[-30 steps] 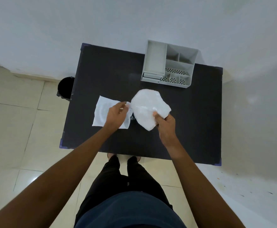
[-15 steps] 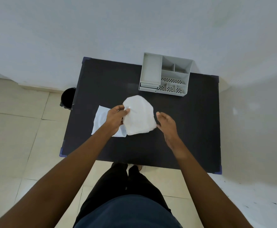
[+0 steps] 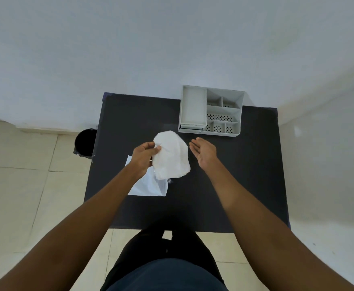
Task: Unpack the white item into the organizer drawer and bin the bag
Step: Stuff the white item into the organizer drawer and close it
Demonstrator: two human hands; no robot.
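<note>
**Left hand holds the white item above the table; right hand open beside it**

The left hand (image 3: 144,155) pinches the white item (image 3: 171,157) at its upper left edge, thumb and fingers closed on the soft material. The item hangs from that grip as a crumpled, rounded white bundle, lifted clear of the table surface as far as the view shows. The right hand (image 3: 204,153) is just to the right of the item, apart from it, with the palm turned up and inward and the fingers spread loosely; it grips nothing.

Below and to the left of the item, the bag (image 3: 148,185) lies flat on the black table (image 3: 235,185), a pale translucent sheet partly hidden under the left wrist and the lower edge of the item. Whether the item's bottom edge touches the bag cannot be told.

At the far right part of the table stands the grey organizer (image 3: 211,111). It has one long plain compartment on its left side and several smaller compartments with perforated floors on its right. The drawer (image 3: 190,128) sits at the near left corner of the organizer, below the long compartment, and its front faces the hands; how far it is pulled out cannot be judged.

On the tiled floor (image 3: 20,185) to the left of the table, near its far left corner, stands a black bin (image 3: 85,141) with its dark opening facing up.
</note>
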